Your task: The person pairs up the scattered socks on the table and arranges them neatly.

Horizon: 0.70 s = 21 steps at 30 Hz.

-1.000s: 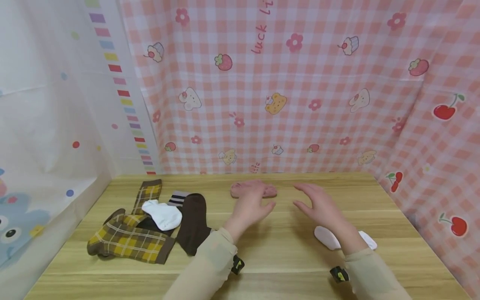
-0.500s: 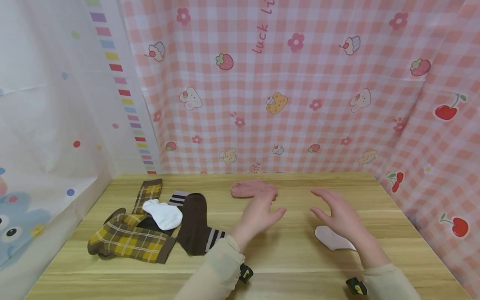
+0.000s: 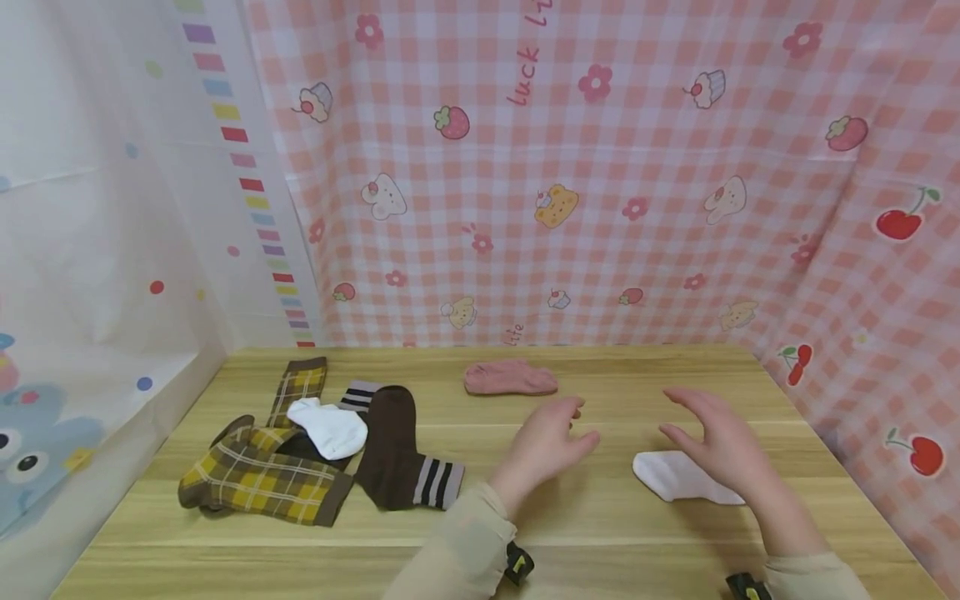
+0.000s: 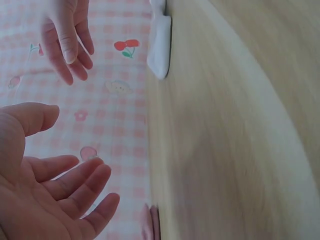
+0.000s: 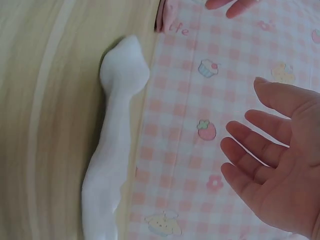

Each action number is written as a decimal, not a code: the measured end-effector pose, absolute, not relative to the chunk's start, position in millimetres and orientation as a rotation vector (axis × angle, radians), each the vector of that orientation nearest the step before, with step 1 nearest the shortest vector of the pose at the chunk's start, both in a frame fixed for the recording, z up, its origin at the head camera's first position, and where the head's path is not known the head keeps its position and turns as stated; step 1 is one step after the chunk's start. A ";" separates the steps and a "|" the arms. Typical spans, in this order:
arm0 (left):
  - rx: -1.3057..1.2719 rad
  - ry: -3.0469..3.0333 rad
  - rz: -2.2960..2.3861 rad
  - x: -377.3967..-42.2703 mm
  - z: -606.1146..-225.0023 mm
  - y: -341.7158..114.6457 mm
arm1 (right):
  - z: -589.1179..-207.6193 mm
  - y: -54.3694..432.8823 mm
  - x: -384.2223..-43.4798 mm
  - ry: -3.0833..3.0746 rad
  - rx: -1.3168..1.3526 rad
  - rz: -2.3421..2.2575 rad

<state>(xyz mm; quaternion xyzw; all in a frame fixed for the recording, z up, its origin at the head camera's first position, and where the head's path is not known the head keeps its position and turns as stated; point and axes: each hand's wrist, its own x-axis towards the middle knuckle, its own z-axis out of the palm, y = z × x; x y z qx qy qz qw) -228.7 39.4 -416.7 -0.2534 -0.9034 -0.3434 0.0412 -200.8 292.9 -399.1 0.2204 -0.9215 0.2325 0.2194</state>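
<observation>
Pink sock (image 3: 510,378), compact and rounded, lies beyond the left hand (image 3: 542,443); a plain white sock (image 3: 673,477) lies near the right hand (image 3: 726,443). Both hands' fingers spread loosely.

Shows smooth wood grain with a soft sheen across the surface (image 3: 615,375). Looks like soft, matt cloth in the pink sock (image 3: 510,377), far, and the white sock (image 3: 686,477), right; likewise in the plaid socks (image 3: 258,482) and brown sock (image 3: 390,446), left. Appears thin and creased in the checked hanging (image 3: 637,142), wrinkled in the sleeve (image 3: 453,550), plastic-like in the wrist piece (image 3: 519,564).
</observation>
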 end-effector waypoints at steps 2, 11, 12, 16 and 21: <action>-0.786 -2.762 -1.068 -227.7 -418.2 42.7 | -401.1 298.3 -200.4 -2.539 0.611 0.649; -0.839 -2.729 -1.118 -221.2 -425.3 57.9 | -405.4 317.8 -195.6 -2.610 0.568 0.635; -0.838 -2.741 -1.113 -220.3 -425.4 59.9 | -405.6 319.3 -194.9 -2.620 0.562 0.636; -0.821 -2.796 -1.127 -217.7 -426.8 68.9 | -407.1 324.1 -193.4 -2.666 0.529 0.644; -0.815 -2.835 -1.154 -214.2 -429.6 79.1 | -411.8 331.6 -191.4 -2.690 0.488 0.649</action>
